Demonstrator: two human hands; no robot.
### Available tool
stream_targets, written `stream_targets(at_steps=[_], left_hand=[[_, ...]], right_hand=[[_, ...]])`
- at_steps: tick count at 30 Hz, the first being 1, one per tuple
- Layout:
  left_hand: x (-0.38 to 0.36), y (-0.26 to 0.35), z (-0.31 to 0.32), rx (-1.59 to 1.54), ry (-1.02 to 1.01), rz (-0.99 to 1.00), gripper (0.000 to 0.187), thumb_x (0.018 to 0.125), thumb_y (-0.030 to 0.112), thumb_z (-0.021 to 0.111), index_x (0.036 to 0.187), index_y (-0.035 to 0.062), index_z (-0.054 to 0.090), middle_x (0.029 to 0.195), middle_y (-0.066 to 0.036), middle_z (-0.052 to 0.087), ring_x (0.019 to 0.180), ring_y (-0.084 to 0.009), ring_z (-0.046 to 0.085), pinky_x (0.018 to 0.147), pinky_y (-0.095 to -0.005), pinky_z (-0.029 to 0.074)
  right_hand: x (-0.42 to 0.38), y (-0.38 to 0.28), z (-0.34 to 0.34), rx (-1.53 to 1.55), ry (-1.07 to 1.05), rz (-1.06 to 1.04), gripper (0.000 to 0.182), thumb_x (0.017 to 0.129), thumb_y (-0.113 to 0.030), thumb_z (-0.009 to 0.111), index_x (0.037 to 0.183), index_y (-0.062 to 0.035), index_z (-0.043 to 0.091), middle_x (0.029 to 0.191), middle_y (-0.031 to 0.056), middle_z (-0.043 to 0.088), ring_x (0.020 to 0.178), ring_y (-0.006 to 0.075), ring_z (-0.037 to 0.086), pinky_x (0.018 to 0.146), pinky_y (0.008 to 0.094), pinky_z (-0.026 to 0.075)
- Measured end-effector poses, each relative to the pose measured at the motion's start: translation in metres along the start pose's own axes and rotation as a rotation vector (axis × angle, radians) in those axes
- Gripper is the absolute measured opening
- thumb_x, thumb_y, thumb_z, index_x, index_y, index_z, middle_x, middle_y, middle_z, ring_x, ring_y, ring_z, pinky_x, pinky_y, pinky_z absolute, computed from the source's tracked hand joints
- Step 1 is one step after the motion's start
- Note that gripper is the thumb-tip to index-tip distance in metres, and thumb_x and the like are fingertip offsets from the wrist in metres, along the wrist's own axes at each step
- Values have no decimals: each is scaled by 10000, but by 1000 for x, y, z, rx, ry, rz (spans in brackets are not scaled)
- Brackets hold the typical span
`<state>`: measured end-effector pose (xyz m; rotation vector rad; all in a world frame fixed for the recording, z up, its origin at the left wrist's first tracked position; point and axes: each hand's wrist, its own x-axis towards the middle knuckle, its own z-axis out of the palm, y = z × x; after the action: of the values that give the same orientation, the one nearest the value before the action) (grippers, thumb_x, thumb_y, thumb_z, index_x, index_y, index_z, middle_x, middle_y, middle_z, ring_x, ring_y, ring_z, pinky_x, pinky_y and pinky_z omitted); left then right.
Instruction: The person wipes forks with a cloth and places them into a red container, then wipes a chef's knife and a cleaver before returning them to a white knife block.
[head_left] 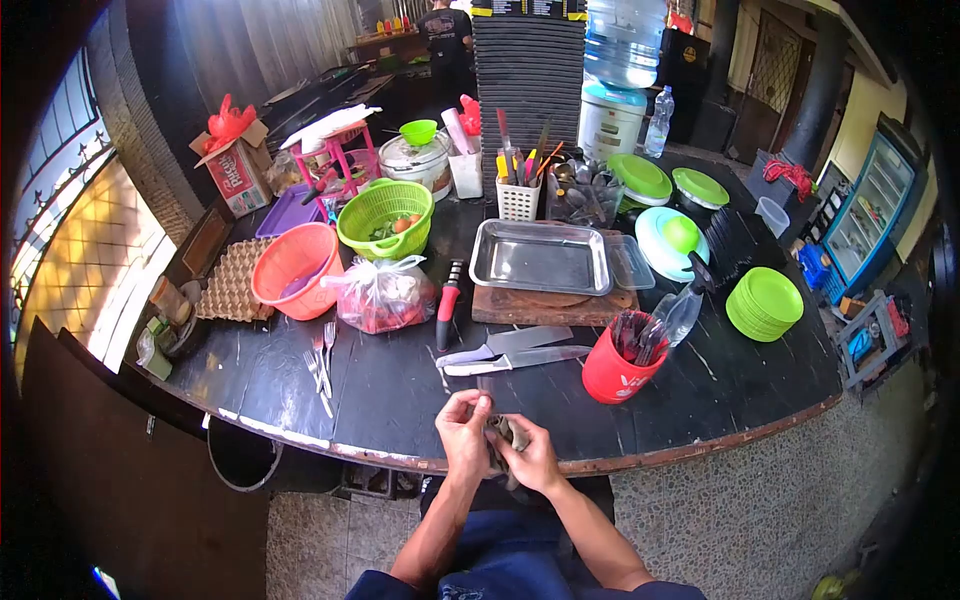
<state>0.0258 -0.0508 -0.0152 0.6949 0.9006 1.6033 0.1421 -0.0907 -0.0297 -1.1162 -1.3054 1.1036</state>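
Observation:
In front of my body, at the table's near edge, my left hand (465,430) is closed in a pinch around a small metal utensil, apparently a fork (485,383); its head pokes up blurred above the fingers. A grey-brown cloth (510,433) is bunched in my right hand (534,458), pressed close against the left. The utensil's lower part is hidden by the fingers and cloth. Several forks (320,365) lie on the table to the left. To the right stands a red bucket (610,375) filled with cutlery. Two knives (520,357) lie just beyond my hands.
Beyond the knives, a steel tray (540,258) rests on a wooden board (500,306). Leftward are a red-handled tool (448,305), a tied plastic bag (383,297), an orange basin (290,270) and a green colander (385,215). Green plates (764,305) are stacked right. Another person (447,45) stands far back.

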Motion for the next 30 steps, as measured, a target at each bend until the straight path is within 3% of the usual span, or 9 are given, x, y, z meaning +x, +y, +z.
stream_targets(at_steps=[3, 4, 7, 11, 13, 16, 20, 28, 30], left_hand=[[15, 4, -15, -5, 77, 42, 67, 944, 9, 729, 992, 45, 699, 850, 8, 691, 744, -60, 587, 672, -229, 453], [21, 10, -17, -13, 80, 88, 44, 956, 44, 728, 977, 50, 690, 844, 4, 689, 687, -58, 552, 624, -228, 426], [37, 42, -11, -74, 84, 207, 65, 969, 55, 720, 963, 52, 655, 870, -40, 687, 635, -80, 543, 573, -238, 425], [49, 62, 11, -174, -10, 281, 63, 986, 21, 684, 1011, 21, 627, 913, -92, 700, 690, -134, 618, 622, -277, 509], [44, 68, 35, -152, -79, 280, 64, 994, 31, 676, 1023, 13, 622, 963, -132, 724, 731, -157, 655, 674, -297, 551], [40, 62, 68, -60, -200, 290, 75, 991, 12, 669, 1043, -14, 622, 1023, -177, 744, 789, -179, 702, 740, -327, 593], [35, 46, 121, -2, -374, 268, 83, 993, -19, 643, 1068, -43, 617, 1014, -184, 739, 798, -202, 709, 760, -341, 599], [39, -20, 171, 140, -579, 212, 59, 960, -33, 682, 1012, -41, 656, 917, -115, 732, 790, -155, 717, 725, -294, 592], [39, -23, 173, 573, -570, 635, 134, 875, -19, 776, 968, -18, 680, 851, -108, 683, 718, -146, 662, 670, -280, 556]], right_hand=[[-1, 0, -6, -104, -49, -10, 240, 920, -47, 755, 1149, -3, 700, 979, 64, 761, 923, 95, 672, 839, 300, 547], [0, 4, -8, -138, -54, -58, 262, 892, -86, 780, 1136, -16, 714, 979, 138, 768, 925, 142, 718, 790, 331, 564], [0, 12, -13, -219, -11, -127, 252, 896, -80, 772, 1135, -23, 718, 965, 126, 770, 915, 146, 722, 799, 324, 564], [9, 38, -29, -115, 213, 98, 227, 916, -95, 754, 1133, -33, 723, 965, 127, 770, 918, 161, 732, 809, 324, 562], [12, 54, -34, -141, 371, 25, 241, 914, -116, 763, 1135, -32, 721, 949, 127, 769, 889, 167, 734, 799, 329, 560], [10, 62, -38, -187, 351, 13, 264, 909, -143, 771, 1143, -34, 717, 947, 129, 766, 888, 159, 727, 799, 337, 560], [9, 49, -38, -318, 272, -88, 296, 873, -140, 775, 1127, -9, 697, 997, 203, 737, 929, 333, 745, 813, 387, 570], [6, 52, -44, -298, 274, -6, 297, 795, -71, 739, 1060, 36, 660, 968, 251, 715, 935, 434, 710, 787, 454, 551], [8, 76, -44, -258, 285, -48, 280, 794, -69, 734, 1044, 32, 657, 961, 251, 712, 936, 432, 709, 786, 453, 548]])
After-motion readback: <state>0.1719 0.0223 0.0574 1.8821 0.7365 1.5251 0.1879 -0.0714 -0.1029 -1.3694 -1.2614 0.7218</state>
